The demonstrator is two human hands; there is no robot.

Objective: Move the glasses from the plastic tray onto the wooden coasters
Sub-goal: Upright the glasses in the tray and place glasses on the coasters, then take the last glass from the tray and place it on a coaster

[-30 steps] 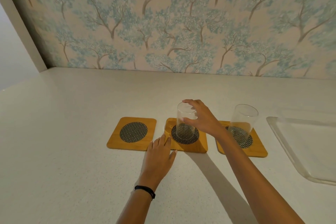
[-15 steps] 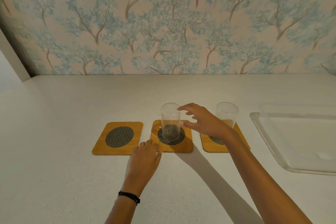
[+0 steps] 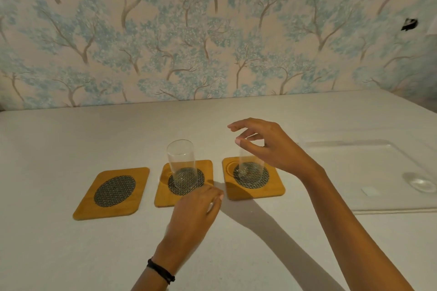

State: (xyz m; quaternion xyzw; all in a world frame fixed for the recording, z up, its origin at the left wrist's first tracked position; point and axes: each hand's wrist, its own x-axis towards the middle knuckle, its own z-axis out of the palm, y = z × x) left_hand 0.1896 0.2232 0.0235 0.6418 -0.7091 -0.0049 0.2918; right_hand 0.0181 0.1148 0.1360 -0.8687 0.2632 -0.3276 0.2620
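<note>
Three wooden coasters with dark mesh centres lie in a row on the white counter. The left coaster [image 3: 111,192] is bare. A clear glass [image 3: 181,163] stands upright on the middle coaster [image 3: 163,196]. A second clear glass [image 3: 249,168] stands on the right coaster [image 3: 274,189], partly hidden behind my right hand [image 3: 272,146], which hovers above it with fingers apart and holds nothing. My left hand [image 3: 196,212] rests on the counter at the front edge of the middle coaster, fingers curled down. The clear plastic tray [image 3: 402,205] lies to the right.
A wall with tree-patterned wallpaper [image 3: 212,30] runs along the back of the counter. A small round glassy mark [image 3: 421,183] shows in the tray's right part. A black band circles my left wrist [image 3: 160,270].
My right hand let go of the glass on the middle coaster, lifted and moved right over the second glass. The view shifted, bringing more of the tray in.
</note>
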